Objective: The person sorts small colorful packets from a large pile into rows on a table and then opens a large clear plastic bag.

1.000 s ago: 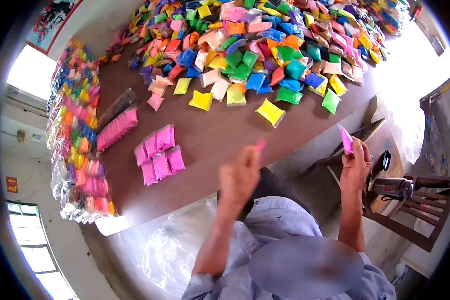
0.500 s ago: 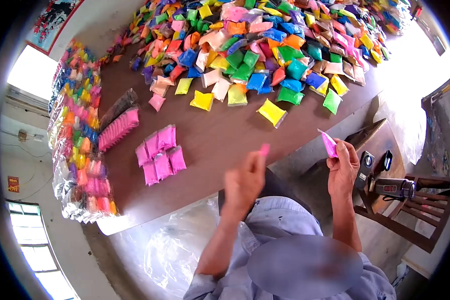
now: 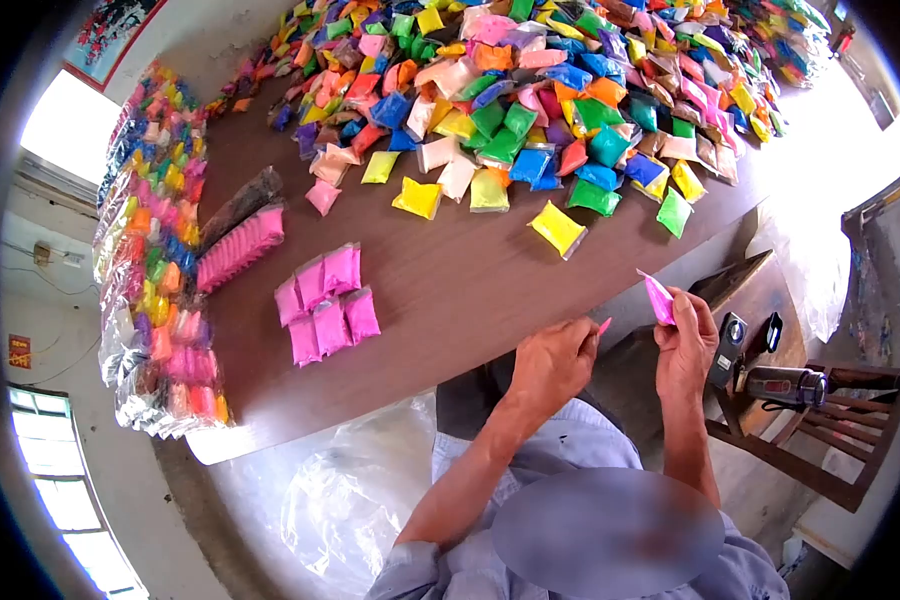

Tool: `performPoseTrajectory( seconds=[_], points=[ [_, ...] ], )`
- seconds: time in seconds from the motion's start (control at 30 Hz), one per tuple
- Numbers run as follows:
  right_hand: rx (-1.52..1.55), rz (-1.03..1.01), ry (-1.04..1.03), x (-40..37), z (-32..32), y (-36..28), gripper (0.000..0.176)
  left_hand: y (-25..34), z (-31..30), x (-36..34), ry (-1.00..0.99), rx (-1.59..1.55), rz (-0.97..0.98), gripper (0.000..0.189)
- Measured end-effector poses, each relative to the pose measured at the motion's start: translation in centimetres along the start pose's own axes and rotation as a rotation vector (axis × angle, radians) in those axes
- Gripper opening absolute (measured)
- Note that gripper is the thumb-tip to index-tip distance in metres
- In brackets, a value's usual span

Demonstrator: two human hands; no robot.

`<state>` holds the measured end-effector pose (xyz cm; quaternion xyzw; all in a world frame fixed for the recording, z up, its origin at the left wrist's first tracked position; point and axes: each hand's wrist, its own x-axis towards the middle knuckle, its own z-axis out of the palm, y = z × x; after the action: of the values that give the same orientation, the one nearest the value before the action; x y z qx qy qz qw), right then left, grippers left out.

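My right hand pinches a small pink packet by its side, its pointed corner sticking up. Just left of it, my left hand is closed, and a small pink piece pokes out past its fingertips; most of that piece is hidden. A gap separates the two hands, by the table's near edge. On the brown table, two short rows of pink packets lie flat to the left. Behind them a longer row of pink packets stands packed together.
A large heap of coloured packets covers the table's far side. Bagged packets are stacked along the left end. At right, a wooden stool and a chair hold a flask and small devices. Clear plastic sheeting lies below the table.
My left hand has moved right and slightly down, closer to my right hand, with the pink piece still in its fingers. My right hand stays nearly in place. The view has shifted slightly.
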<state>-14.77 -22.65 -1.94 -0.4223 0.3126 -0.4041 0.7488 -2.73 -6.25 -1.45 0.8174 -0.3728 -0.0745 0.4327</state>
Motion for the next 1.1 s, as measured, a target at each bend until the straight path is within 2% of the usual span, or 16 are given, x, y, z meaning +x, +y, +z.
performPoseTrajectory(
  seconds=[0.03,0.07,0.13,0.23,0.37,0.47,0.53,0.57,0.63,0.7,0.77,0.83,0.9,0.93,1.0,1.1],
  points=[
    [-0.006,-0.011,-0.002,0.0,-0.2,-0.1,0.014,0.5,0.0,-0.2,-0.041,-0.037,0.017,0.009],
    [-0.009,-0.012,0.005,0.1,-0.4,0.0,0.014,0.1,-0.5,-0.3,0.098,-0.057,0.026,0.010],
    [-0.061,-0.021,0.008,0.1,-0.6,0.0,0.014,-0.7,-3.3,-0.7,0.139,-0.040,-0.231,0.011],
    [-0.095,0.010,0.019,-0.5,1.7,0.5,0.013,-4.6,-7.2,-2.1,0.319,0.004,-0.239,0.012],
    [-0.267,-0.067,-0.175,-1.9,5.9,1.6,0.010,-6.1,-11.0,-4.1,0.470,0.097,-0.259,0.012],
    [-0.382,-0.150,-0.296,-2.8,9.3,3.6,0.012,-6.9,-12.0,-5.6,0.506,0.121,-0.256,0.011],
    [-0.603,-0.339,-0.496,-3.5,11.0,4.6,0.018,-7.1,-12.2,-6.3,0.519,0.143,-0.257,0.011],
    [-0.606,-0.342,-0.509,-3.7,11.3,4.9,0.018,-7.3,-12.3,-6.7,0.524,0.167,-0.253,0.010],
    [-0.959,-0.704,-0.649,-4.7,11.4,5.5,0.024,-8.0,-12.3,-7.6,0.523,0.140,-0.287,0.011],
    [-1.045,-0.683,-0.678,-5.1,11.2,5.1,0.028,-8.3,-12.3,-8.1,0.517,0.106,-0.320,0.011],
    [-1.031,-0.730,-0.674,-5.0,10.8,4.6,0.030,-8.0,-12.2,-7.9,0.535,0.121,-0.236,0.008],
    [-1.053,-0.722,-0.714,-4.3,10.5,4.2,0.034,-8.2,-12.1,-7.7,0.539,0.101,-0.231,0.007],
    [-1.126,-0.847,-0.770,-3.7,10.7,4.1,0.040,-8.4,-12.0,-7.6,0.542,0.086,-0.226,0.007],
    [-1.130,-0.847,-0.773,-3.7,10.7,4.5,0.040,-8.4,-12.1,-7.5,0.538,0.087,-0.219,0.007],
    [-1.265,-0.848,-0.969,-3.7,10.6,5.6,0.048,-8.5,-12.2,-7.5,0.535,0.085,-0.214,0.007],
    [-1.316,-0.858,-0.985,-4.2,10.4,6.1,0.052,-8.5,-12.3,-7.6,0.536,0.083,-0.211,0.007]
  ],
)
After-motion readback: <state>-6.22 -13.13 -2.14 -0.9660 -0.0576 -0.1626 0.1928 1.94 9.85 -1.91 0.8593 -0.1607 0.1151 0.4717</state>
